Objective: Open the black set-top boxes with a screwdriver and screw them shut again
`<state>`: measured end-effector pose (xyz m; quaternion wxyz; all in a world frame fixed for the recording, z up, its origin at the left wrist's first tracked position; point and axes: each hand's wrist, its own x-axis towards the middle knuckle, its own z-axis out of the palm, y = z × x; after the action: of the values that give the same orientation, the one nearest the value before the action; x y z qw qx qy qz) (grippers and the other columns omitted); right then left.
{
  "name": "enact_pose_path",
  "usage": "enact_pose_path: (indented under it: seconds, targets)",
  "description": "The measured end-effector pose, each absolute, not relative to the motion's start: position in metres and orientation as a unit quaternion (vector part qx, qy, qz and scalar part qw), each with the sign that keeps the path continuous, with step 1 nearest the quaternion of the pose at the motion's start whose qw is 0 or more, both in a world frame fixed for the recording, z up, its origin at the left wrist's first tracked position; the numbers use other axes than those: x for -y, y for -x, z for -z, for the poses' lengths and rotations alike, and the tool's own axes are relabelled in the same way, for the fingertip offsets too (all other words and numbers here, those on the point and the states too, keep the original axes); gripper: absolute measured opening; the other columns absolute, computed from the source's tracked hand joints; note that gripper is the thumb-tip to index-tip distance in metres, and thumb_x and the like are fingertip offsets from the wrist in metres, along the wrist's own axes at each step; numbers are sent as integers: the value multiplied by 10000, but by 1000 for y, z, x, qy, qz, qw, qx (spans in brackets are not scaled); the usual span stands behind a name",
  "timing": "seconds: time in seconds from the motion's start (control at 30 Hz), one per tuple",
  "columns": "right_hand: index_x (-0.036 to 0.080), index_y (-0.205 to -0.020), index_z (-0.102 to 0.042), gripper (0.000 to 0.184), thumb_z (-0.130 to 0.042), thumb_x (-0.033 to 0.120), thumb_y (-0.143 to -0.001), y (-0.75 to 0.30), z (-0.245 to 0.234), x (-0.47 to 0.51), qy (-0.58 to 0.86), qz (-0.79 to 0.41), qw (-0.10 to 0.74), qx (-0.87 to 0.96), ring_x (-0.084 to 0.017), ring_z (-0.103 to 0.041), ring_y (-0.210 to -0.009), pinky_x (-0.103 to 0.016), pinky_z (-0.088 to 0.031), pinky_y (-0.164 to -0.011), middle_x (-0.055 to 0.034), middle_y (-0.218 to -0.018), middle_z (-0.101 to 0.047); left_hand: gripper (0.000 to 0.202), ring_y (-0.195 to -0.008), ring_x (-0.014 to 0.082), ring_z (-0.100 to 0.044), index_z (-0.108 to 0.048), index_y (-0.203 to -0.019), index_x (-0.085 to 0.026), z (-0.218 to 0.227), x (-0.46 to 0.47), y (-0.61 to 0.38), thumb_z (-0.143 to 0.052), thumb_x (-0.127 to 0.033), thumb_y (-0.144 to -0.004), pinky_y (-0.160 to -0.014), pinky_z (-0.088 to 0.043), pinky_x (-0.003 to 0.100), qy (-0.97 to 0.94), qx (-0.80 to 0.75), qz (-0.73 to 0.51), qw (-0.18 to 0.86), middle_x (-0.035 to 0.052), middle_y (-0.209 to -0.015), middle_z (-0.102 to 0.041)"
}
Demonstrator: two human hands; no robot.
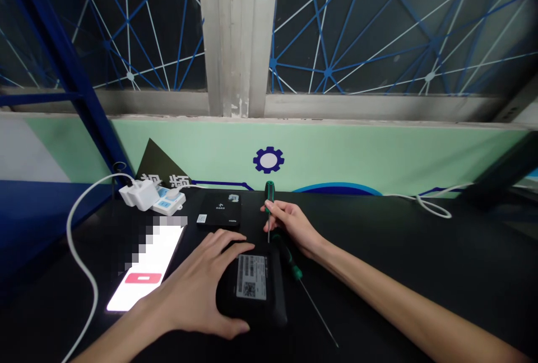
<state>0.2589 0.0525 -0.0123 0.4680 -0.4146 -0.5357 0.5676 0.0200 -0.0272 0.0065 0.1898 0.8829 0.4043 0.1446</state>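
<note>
Left hand point(202, 282) wraps wide around the black box point(255, 284), seemingly so it won't slide, while right hand point(292, 226) pinches a screwdriver point(269, 191), handle toward the table's point(403, 262) back edge.

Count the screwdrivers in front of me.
2: one screwdriver in the right hand, the other screwdriver lying on the table to the right of the black device. No others show.

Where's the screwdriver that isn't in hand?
In the head view, the loose screwdriver lies on the black tabletop, right of the labelled black device and below the right hand.
</note>
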Motion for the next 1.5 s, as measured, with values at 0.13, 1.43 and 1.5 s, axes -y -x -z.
enact_pose_path:
  seconds: [0.13,1.43,1.5]
  targets:
    - [174,-640,-615,501,-707,651,-762,-257,13,-51,415,-551,475,547,-132,-569,-554,-259,-446,-635,-32,-578,-677,974,-1406,413,-348,-449,-1452,-332,-7,27,-20,-837,-524,-578,-1178,-247,626,-879,-412,-130,202,60,-1521,-418]
    - [170,-852,-635,405,-666,574,-844,-255,17,-45,401,-439,594,542,-112,-527,-480,-219,-363,-473,11,-528,-610,915,-1373,393,-410,-508,-1404,-309,-14,29,-23,-846,-524,-581,-1184,-255,612,-872,-426,-118,210,59,-1470,-478]
    - [171,-845,-632,404,-677,573,-829,-256,15,-46,400,-435,613,524,-94,-475,-447,-211,-335,-436,13,-541,-605,913,-1371,397,-418,-511,-1403,-310,-13,29,-22,-844,-542,-585,-1182,-257,618,-873,-423,-123,208,57,-1470,-482]
